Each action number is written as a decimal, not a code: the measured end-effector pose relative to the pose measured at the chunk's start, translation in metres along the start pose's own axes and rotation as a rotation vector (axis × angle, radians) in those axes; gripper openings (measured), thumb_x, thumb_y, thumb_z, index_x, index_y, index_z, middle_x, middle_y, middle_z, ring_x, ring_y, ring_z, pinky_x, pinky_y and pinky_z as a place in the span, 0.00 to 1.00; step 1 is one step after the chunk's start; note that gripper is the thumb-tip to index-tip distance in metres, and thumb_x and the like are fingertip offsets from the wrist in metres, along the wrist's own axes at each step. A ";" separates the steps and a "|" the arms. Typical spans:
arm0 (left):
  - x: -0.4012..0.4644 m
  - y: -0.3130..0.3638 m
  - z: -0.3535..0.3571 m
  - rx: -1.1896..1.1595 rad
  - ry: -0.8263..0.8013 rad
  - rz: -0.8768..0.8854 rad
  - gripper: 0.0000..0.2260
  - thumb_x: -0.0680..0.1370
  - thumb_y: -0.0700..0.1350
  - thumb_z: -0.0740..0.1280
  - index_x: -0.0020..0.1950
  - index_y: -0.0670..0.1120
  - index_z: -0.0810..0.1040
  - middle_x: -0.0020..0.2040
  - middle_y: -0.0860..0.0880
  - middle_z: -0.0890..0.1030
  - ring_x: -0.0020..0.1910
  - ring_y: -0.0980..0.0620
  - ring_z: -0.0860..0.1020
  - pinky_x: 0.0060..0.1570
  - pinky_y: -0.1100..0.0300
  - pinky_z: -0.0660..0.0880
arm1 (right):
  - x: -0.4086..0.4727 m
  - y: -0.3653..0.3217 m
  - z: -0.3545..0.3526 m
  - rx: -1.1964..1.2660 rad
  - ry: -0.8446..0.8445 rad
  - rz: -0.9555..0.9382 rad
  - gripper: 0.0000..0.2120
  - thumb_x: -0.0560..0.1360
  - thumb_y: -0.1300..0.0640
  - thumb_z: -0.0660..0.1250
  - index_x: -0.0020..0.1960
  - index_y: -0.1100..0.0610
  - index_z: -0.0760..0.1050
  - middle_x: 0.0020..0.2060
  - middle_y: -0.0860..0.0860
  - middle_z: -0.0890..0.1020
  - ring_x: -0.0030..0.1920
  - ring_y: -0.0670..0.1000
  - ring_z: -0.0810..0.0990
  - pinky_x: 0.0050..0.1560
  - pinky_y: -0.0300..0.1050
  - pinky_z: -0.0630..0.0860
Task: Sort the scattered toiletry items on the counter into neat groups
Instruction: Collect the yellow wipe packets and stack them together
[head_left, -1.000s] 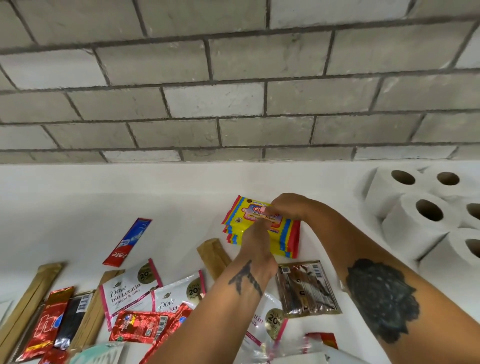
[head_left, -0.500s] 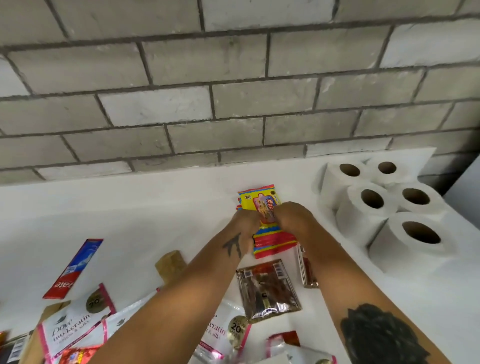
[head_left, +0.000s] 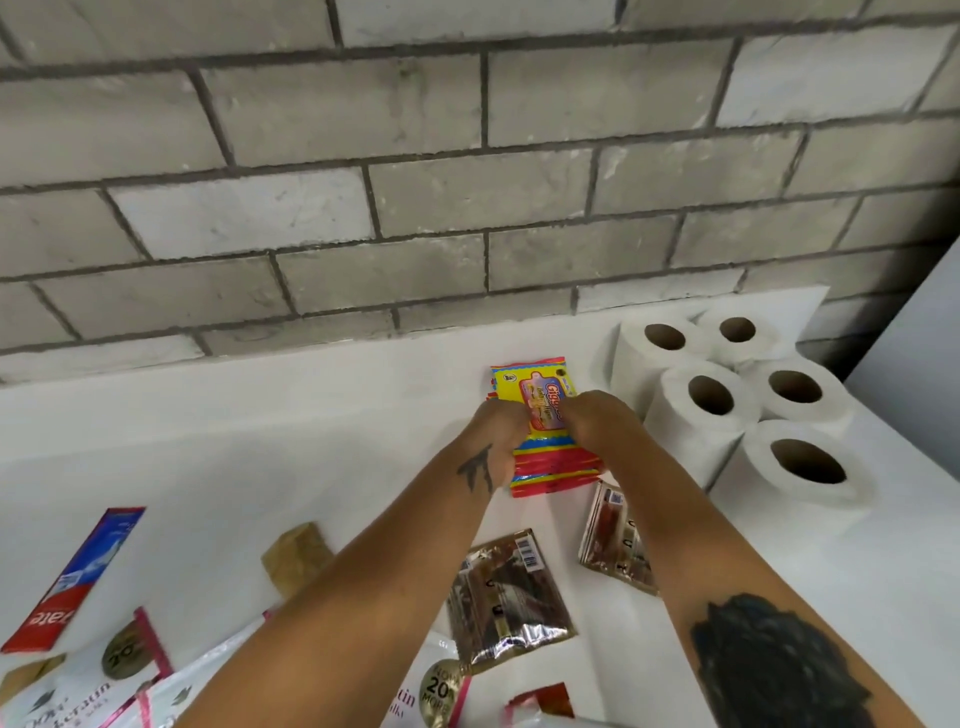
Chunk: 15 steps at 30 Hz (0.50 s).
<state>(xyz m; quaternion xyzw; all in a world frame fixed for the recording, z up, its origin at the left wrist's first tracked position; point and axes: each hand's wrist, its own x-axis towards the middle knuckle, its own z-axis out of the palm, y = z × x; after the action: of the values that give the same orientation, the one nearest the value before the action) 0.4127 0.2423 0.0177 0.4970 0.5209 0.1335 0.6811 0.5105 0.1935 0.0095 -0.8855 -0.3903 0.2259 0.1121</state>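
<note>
Fingers of both hands are curled down onto the stack of yellow-and-red sachets, the left hand pinching its left edge and the right hand gripping its right edge, as if squaring the pile; the fingertips themselves are hidden behind the knuckles, so how tightly they pinch cannot be told. Nearest the camera, much is unsorted: white shampoo sachets lie overlapped at the lower left, another white sachet with a gold seal shows between the forearms, and a red packet peeks in at the bottom edge. A little farther, a red toothpaste sachet lies alone on the left, a tan paper-wrapped item pokes out from under the left forearm, and two brown foil sachets lie apart, the second partly under the right forearm. Beyond them the held stack rests on the white counter, close to the brick wall. Just right of it, five toilet rolls stand upright, touching, in a tidy cluster. Judging by this, two groups look done or nearly so, while most sachets near the front await grouping.
</note>
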 end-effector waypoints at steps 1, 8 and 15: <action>0.003 0.000 0.001 -0.005 0.010 0.000 0.11 0.80 0.38 0.60 0.37 0.45 0.70 0.47 0.42 0.78 0.49 0.41 0.80 0.60 0.50 0.74 | -0.001 0.000 -0.001 0.012 0.003 0.005 0.18 0.82 0.55 0.49 0.62 0.62 0.71 0.61 0.60 0.75 0.60 0.56 0.74 0.58 0.47 0.70; 0.007 -0.001 -0.001 -0.098 -0.052 -0.025 0.04 0.79 0.40 0.62 0.53 0.44 0.74 0.42 0.45 0.80 0.37 0.48 0.80 0.40 0.53 0.77 | 0.000 0.000 0.000 0.181 0.018 0.059 0.17 0.82 0.56 0.51 0.64 0.63 0.71 0.62 0.60 0.75 0.62 0.58 0.74 0.56 0.47 0.70; 0.007 0.000 -0.003 -0.096 -0.097 -0.008 0.03 0.79 0.40 0.62 0.49 0.46 0.74 0.40 0.46 0.80 0.35 0.49 0.80 0.35 0.56 0.77 | 0.007 0.002 0.001 0.139 0.018 0.052 0.17 0.82 0.56 0.52 0.66 0.63 0.69 0.63 0.60 0.75 0.63 0.59 0.73 0.60 0.48 0.70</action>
<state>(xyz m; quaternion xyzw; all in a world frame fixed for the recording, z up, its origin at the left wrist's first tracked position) 0.4135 0.2487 0.0135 0.4675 0.4822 0.1316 0.7291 0.5156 0.1976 0.0056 -0.8874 -0.3494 0.2475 0.1706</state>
